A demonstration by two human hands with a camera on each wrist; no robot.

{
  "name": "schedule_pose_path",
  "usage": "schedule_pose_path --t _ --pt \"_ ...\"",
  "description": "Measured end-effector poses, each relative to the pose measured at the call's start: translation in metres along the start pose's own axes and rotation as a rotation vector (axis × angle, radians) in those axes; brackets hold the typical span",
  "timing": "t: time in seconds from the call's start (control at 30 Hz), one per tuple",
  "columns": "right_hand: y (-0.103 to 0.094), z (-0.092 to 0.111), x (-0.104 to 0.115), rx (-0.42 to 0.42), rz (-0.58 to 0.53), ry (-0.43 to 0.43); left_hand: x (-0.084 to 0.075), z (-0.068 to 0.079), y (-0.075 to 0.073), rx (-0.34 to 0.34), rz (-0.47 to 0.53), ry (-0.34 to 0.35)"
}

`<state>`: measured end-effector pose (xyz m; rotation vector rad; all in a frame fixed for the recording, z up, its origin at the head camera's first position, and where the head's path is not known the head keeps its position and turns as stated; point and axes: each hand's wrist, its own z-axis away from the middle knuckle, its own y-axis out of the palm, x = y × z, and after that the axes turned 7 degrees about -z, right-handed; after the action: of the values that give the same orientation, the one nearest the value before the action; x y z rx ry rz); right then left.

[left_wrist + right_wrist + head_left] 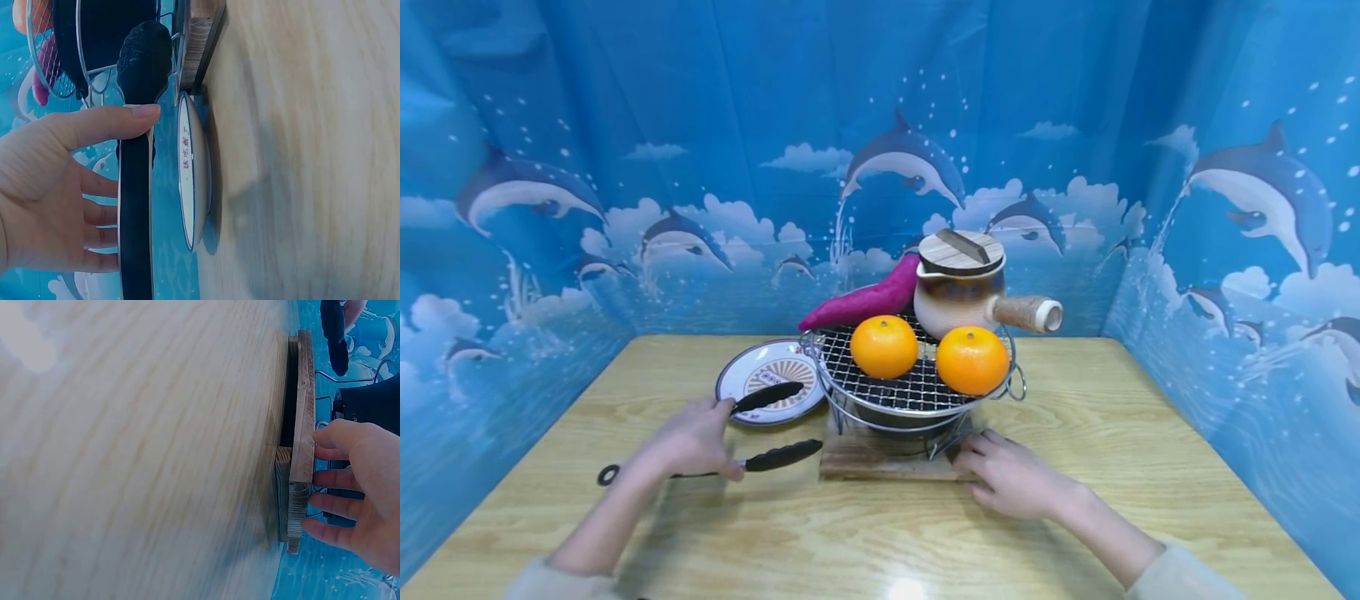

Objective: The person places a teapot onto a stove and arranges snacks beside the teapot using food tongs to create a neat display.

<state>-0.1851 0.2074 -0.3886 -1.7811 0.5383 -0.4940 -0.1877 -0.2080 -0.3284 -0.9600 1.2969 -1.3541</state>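
My left hand holds black-tipped tongs, thumb on one arm and fingers at the other; their two arms stand spread apart, with nothing between the tips. The upper tip lies over a patterned white plate. My right hand rests its fingertips at the right end of a wooden board; in the right wrist view its fingers are relaxed against the board. On the board stands a small stove with a round wire grill. Two oranges, a purple sweet potato and a lidded clay pot sit on the grill.
The pot's rope-wrapped handle sticks out past the grill's right side. A wire loop juts from the grill rim. Blue dolphin-print curtains enclose the wooden table at the back and sides.
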Motion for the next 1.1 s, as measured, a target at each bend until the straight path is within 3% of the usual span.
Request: schedule_pose_path --t 0.5,0.77,1.1 --pt "0.0 0.0 0.001 -0.001 0.001 0.0 -0.004 0.006 0.012 0.001 -0.027 0.032" --pt "-0.001 0.0 0.001 0.024 -0.017 0.024 -0.009 0.007 0.018 -0.015 -0.045 0.096" --pt "0.0 0.0 0.001 0.013 -0.007 0.011 -0.014 0.005 0.025 0.022 -0.034 0.089"
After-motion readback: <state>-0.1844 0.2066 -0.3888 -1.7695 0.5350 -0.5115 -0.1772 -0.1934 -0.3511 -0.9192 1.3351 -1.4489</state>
